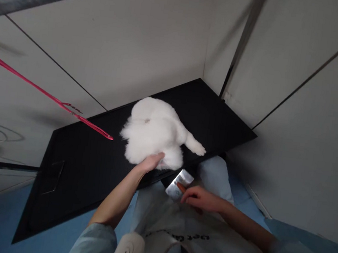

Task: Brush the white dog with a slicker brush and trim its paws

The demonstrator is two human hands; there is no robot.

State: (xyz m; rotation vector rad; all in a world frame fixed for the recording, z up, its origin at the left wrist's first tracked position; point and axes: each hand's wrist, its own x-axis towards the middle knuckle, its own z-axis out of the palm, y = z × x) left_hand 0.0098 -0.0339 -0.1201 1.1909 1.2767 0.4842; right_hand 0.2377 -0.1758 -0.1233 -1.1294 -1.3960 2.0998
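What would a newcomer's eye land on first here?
Probably the fluffy white animal, bright against the black table, with the left hand at its near side. Next, the red strap slanting in from the picture's left, then the shiny-headed brush in the right hand.

The head camera faces forward and down past the apron (164,218), fairly near the animal (156,131), seemingly tilted.

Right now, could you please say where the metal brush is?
In the head view, the brush is below and slightly right of centre, in the right hand by the near edge of the black table.
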